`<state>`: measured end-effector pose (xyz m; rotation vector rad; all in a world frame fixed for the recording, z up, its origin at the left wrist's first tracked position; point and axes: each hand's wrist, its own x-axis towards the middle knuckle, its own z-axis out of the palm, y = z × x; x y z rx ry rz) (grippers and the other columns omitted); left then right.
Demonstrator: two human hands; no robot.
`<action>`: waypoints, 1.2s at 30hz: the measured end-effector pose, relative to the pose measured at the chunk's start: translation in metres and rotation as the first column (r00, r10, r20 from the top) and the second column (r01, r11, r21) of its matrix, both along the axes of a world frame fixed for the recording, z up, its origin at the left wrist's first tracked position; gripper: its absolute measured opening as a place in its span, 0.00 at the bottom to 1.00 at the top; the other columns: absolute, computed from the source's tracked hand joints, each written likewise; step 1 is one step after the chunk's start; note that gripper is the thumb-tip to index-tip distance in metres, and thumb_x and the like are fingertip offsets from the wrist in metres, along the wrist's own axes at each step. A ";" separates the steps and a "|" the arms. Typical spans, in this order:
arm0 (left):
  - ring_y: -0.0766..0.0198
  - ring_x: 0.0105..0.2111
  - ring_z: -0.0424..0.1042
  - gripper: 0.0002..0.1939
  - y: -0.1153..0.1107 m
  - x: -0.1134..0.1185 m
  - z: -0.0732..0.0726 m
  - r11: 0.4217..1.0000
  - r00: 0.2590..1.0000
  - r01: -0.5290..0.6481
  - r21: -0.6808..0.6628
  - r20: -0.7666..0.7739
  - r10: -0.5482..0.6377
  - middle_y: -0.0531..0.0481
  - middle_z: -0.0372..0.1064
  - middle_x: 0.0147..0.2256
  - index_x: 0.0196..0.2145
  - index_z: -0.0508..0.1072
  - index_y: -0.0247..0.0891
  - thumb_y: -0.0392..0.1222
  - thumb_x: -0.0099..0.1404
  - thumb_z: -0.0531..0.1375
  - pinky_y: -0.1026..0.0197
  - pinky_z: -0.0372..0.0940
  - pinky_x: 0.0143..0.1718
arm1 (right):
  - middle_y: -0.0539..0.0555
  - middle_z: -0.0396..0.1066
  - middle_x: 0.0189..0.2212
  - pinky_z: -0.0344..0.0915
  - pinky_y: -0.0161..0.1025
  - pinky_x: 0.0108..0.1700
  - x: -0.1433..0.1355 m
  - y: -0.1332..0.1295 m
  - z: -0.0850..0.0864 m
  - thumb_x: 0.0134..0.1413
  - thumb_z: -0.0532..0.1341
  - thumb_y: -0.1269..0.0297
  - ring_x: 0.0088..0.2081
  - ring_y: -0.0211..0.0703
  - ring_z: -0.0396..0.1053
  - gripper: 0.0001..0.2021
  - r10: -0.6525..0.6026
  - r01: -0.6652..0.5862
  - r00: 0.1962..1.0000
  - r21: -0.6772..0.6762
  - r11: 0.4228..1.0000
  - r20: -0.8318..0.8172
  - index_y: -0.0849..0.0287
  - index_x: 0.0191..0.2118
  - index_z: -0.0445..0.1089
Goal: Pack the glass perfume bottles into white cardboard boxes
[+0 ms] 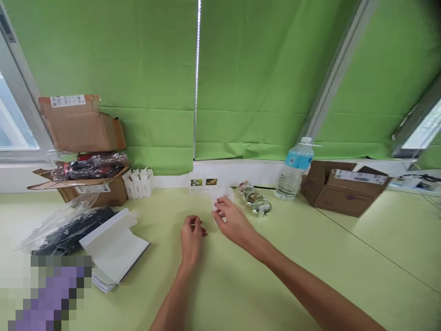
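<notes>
The white card (pixel 226 193) sits just below the frame's centre, over the yellow-green table (pixel 292 285). The right hand (pixel 234 219) appears to pinch it in narrowed fingers; the left hand (pixel 192 236) curls loosely, its contents unclear. Two small picture cards (pixel 196 183) already stand left of it; the pinched one seems not yet released.

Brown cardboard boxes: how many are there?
3: an upper box and a lower box at left, and a third box beside the water bottle. Others could be hidden.
</notes>
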<state>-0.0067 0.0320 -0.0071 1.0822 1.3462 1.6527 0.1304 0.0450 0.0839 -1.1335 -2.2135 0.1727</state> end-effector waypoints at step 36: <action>0.60 0.32 0.72 0.09 -0.015 0.006 0.016 0.991 0.951 0.074 -0.110 -0.290 -0.103 0.48 0.73 0.32 0.34 0.70 0.38 0.44 0.58 0.55 0.64 0.63 0.27 | 0.67 0.56 0.59 0.62 0.41 0.46 0.011 -0.045 0.019 0.62 0.49 0.55 0.55 0.53 0.62 0.19 0.015 -0.045 0.995 -0.299 0.953 -0.101 0.63 0.47 0.67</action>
